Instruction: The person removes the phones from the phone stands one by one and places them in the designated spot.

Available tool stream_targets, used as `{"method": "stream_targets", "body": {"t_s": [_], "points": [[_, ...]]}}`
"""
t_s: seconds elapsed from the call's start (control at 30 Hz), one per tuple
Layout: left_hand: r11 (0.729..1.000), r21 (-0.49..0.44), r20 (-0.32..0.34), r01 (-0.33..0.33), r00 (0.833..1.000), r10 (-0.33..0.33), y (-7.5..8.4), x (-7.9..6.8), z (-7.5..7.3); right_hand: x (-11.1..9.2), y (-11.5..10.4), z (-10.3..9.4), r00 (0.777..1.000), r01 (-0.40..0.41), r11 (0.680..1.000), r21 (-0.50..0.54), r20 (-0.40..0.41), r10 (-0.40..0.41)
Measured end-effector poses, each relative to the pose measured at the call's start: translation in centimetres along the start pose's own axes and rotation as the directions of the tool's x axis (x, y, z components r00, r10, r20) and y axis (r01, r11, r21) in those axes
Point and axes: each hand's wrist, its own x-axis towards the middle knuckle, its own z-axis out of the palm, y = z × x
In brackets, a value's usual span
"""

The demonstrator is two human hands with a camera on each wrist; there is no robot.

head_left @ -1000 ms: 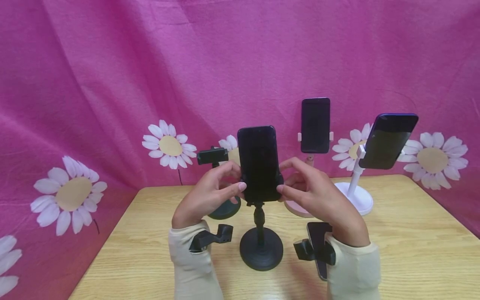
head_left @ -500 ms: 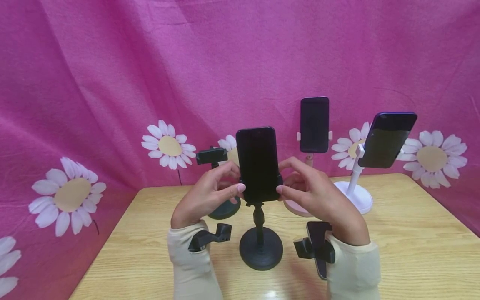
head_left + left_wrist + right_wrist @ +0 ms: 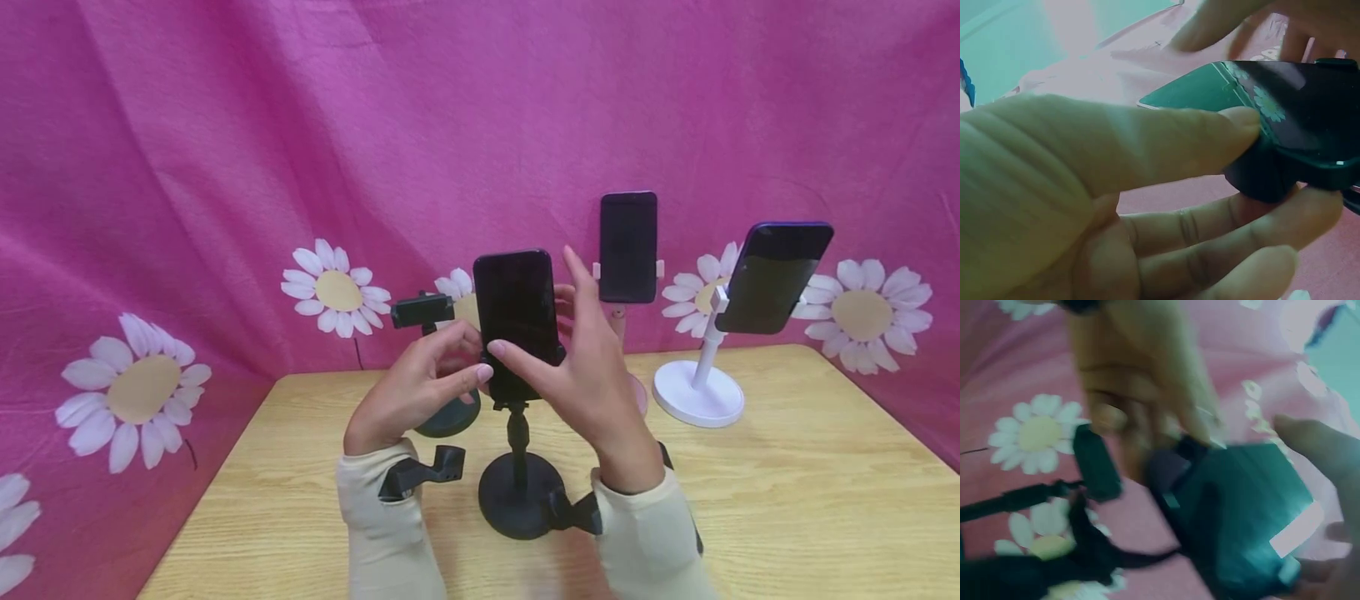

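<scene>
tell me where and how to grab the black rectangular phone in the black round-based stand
Probably by the top end of the black rectangular phone, thumb in front and fingers behind, coming from above. It stands on end, and that flat, thin end rises free above the black clamp, which the left hand pinches at one side.

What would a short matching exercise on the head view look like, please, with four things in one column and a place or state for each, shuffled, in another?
Things
1. Left hand
2. Phone between the hands
3. Right hand
4. White stand

Places and states
A. Mounted on the black stand
B. Toward the right of the view, bearing a tilted phone
C. Thumb at the phone's lower left edge
D. Index finger raised

Pairs: 1-C, 2-A, 3-D, 4-B
</scene>
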Motion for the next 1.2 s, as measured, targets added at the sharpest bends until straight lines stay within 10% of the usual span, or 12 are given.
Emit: {"method": "stream_targets", "body": {"t_s": [0.13, 0.37, 0.73, 1.2], "points": [[1.000, -0.001, 0.000, -0.013, 1.000, 0.013, -0.1, 0.1, 0.0, 0.0, -0.2, 2.4, 0.981, 0.112, 0.990, -0.090, -0.150, -0.124], [1.000, 0.009, -0.030, -0.005, 1.000, 0.005, -0.1, 0.1, 0.0, -0.2, -0.2, 4.3, 0.952, 0.055, 0.977, -0.207, -0.283, -0.114], [0.998, 0.053, -0.065, 0.014, 0.998, -0.011, -0.6, 0.4, 0.0, -0.2, 0.3, 4.7, 0.939, 0.065, 0.983, -0.171, -0.322, -0.118], [0.973, 0.204, -0.066, -0.111, 0.990, 0.127, -1.5, 0.9, 0.2, -0.2, 0.4, 4.4, 0.933, 0.100, 0.986, -0.133, -0.331, -0.139]]}}
